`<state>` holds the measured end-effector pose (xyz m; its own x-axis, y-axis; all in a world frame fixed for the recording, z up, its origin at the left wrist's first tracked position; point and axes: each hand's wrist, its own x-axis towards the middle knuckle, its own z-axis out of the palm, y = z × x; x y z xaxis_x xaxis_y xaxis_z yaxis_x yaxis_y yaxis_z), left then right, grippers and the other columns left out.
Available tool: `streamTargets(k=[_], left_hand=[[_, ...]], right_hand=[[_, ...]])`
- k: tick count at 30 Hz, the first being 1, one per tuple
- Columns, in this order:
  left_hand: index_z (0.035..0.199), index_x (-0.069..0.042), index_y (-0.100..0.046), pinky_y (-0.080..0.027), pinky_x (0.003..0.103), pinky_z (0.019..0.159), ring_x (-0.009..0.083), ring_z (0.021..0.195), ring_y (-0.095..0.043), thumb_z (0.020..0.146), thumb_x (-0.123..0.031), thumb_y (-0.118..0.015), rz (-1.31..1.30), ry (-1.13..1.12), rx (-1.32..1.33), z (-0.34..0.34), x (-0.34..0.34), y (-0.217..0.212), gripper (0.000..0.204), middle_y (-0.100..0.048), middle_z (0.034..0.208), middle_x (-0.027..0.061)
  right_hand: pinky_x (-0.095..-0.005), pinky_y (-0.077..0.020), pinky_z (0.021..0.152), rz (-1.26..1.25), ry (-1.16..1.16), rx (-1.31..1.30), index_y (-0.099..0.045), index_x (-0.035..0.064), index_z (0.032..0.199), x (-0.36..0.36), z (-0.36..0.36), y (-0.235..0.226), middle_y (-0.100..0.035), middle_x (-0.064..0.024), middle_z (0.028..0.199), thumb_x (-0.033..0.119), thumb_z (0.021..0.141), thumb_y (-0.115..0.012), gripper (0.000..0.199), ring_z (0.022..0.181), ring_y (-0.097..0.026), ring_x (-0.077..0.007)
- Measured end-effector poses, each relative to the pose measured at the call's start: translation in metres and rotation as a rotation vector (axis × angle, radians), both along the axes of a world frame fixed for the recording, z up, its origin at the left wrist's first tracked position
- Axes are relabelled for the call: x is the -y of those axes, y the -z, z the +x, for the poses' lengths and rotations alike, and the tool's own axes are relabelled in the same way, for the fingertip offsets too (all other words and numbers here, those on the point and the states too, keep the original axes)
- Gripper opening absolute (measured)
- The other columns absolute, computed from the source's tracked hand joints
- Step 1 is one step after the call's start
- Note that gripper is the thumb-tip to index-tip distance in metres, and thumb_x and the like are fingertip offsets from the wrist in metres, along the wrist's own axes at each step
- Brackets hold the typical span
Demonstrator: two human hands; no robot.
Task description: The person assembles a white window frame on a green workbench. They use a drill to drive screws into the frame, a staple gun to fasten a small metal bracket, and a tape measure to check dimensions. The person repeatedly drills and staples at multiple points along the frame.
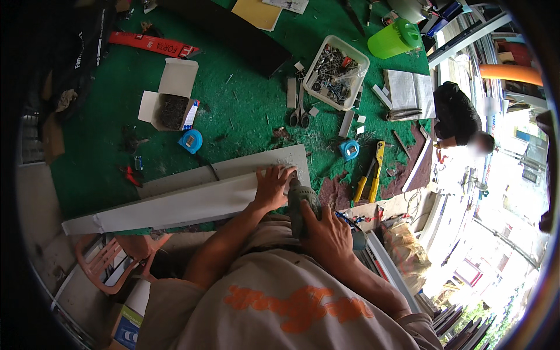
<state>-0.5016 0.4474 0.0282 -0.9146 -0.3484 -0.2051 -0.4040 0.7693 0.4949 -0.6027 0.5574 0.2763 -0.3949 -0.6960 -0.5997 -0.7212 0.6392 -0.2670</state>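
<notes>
A long white profile (181,202) lies along the near edge of the table. My left hand (272,188) grips its right end, fingers curled over the far edge. A grey-green power drill (304,204) is in my right hand (328,234), fingers wrapped around its grip. The drill's nose points at the profile's right end, close to my left fingertips. Whether its tip touches the profile is hidden by my fingers. Beyond the profile lies a flat pale panel (294,156), partly covered by it.
Two blue tape measures (191,141), an open box of screws (172,111), scissors (299,116), a white tub of hardware (331,73) and yellow-handled cutters (370,175) lie on the green table (245,111). Another person (458,116) is at the right. A plastic chair (111,265) stands at lower left.
</notes>
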Motion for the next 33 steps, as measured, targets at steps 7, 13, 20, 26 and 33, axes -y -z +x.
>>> streamTargets(k=[7,13,20,26,33], left_hand=[[0.151,-0.028,-0.037,-0.026,0.066,0.106,0.0282,0.13,-0.046,0.059,-0.039,-0.094,0.054,0.01,0.029,0.002,-0.001,-0.006,0.108,-0.049,0.137,0.0074],[0.149,-0.024,-0.039,-0.026,0.066,0.107,0.0281,0.13,-0.046,0.056,-0.05,-0.092,0.022,0.007,0.027,-0.002,-0.004,-0.008,0.11,-0.049,0.137,0.0057],[0.145,-0.022,-0.044,-0.023,0.067,0.111,0.0269,0.13,-0.047,0.052,-0.06,-0.09,-0.102,-0.043,-0.032,-0.008,-0.015,-0.007,0.111,-0.051,0.136,0.0026],[0.146,-0.021,-0.043,-0.021,0.065,0.113,0.0263,0.13,-0.047,0.051,-0.052,-0.093,-0.125,-0.034,-0.043,-0.008,-0.015,-0.009,0.111,-0.053,0.141,0.0006],[0.147,-0.022,-0.042,-0.022,0.064,0.113,0.0259,0.13,-0.048,0.051,-0.048,-0.094,-0.107,-0.023,-0.051,-0.008,-0.014,-0.009,0.113,-0.054,0.142,-0.0008]], right_hand=[[-0.0488,-0.0525,0.084,-0.054,0.06,0.049,-0.044,0.0161,0.148,-0.032,-0.003,-0.027,-0.058,-0.023,0.112,0.021,0.079,-0.072,0.075,0.098,-0.066,-0.0391],[-0.05,-0.0533,0.081,-0.131,0.224,0.1,-0.043,0.0173,0.149,-0.064,-0.003,-0.026,-0.057,-0.0228,0.113,0.022,0.073,-0.078,0.083,0.097,-0.066,-0.0408],[-0.0518,-0.052,0.075,-0.207,0.393,0.108,-0.048,0.0175,0.146,-0.094,-0.003,-0.024,-0.061,-0.0202,0.114,0.028,0.072,-0.081,0.082,0.095,-0.067,-0.0406],[-0.0504,-0.0516,0.073,-0.242,0.416,0.11,-0.048,0.0173,0.147,-0.11,-0.005,-0.024,-0.061,-0.0172,0.109,0.028,0.073,-0.082,0.082,0.093,-0.067,-0.0383],[-0.0483,-0.0514,0.068,-0.301,0.437,0.113,-0.048,0.0159,0.147,-0.116,-0.003,-0.019,-0.059,-0.0155,0.097,0.03,0.078,-0.08,0.078,0.086,-0.067,-0.0356]])
